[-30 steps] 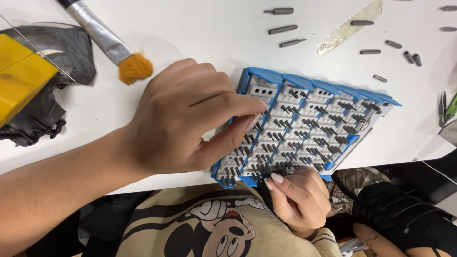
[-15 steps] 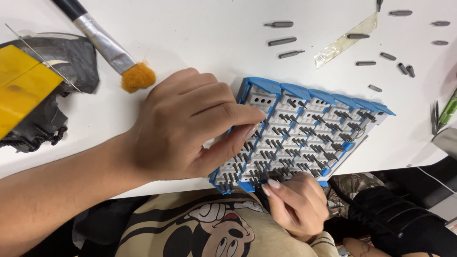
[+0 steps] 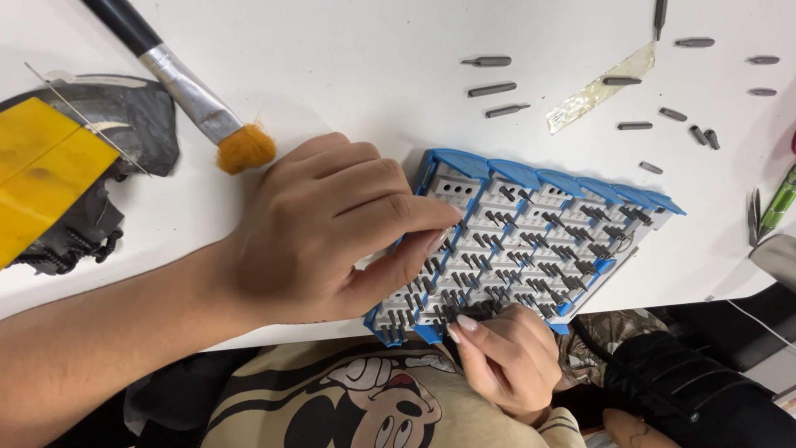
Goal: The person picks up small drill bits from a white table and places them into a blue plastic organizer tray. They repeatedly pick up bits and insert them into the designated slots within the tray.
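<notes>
A blue and grey bit holder (image 3: 531, 241) with rows of dark screwdriver bits lies tilted on the white table (image 3: 348, 75). My left hand (image 3: 332, 232) rests on its left end, fingers curled and fingertips pressing the rows. My right hand (image 3: 506, 357) sits at the holder's near edge, thumb and forefinger pinched at a bit in the front row. Whether it grips that bit I cannot tell exactly; the fingers are closed on it.
Several loose bits (image 3: 497, 87) and a strip of clear tape (image 3: 601, 87) lie at the back right. A brush with an orange tip (image 3: 195, 95) lies at the back left, beside a yellow and black pouch (image 3: 50, 174). Green-handled tweezers (image 3: 779, 203) sit at the right edge.
My left hand has slid slightly along the holder's left end. My right hand has shifted left along the near edge to the front row.
</notes>
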